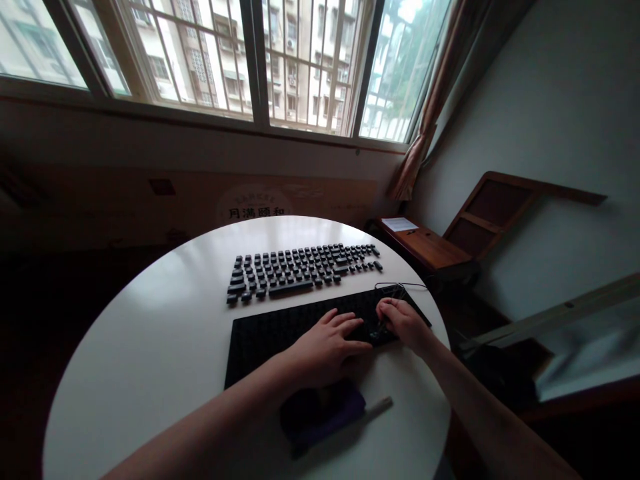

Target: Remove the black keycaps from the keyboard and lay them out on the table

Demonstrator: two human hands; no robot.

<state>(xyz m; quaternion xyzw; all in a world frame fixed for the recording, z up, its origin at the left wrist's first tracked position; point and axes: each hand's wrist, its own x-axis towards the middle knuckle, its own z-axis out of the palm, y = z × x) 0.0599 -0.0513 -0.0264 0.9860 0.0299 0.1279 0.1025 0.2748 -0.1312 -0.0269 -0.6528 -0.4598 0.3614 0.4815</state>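
A black keyboard base [280,330] lies at a slant on the round white table, in front of me. My left hand [330,337] rests on its near part with fingers stretched out and apart. Beside it, my right hand [403,321] is closed in a pinch over the keyboard's right end. Something small, thin and dark shows under those fingers, too dim to name. Behind the base, many loose black keycaps [290,288] stand in rows in a keyboard layout. A thin black cable [413,285] curls at the base's far right corner.
A dark purple cloth [325,417] and a thin light-tipped stick [383,405] lie near me on the white table [125,360]. Beyond the table's right edge stands a wooden chair [440,250] with a paper [399,224] on it. Barred windows [305,67] are ahead.
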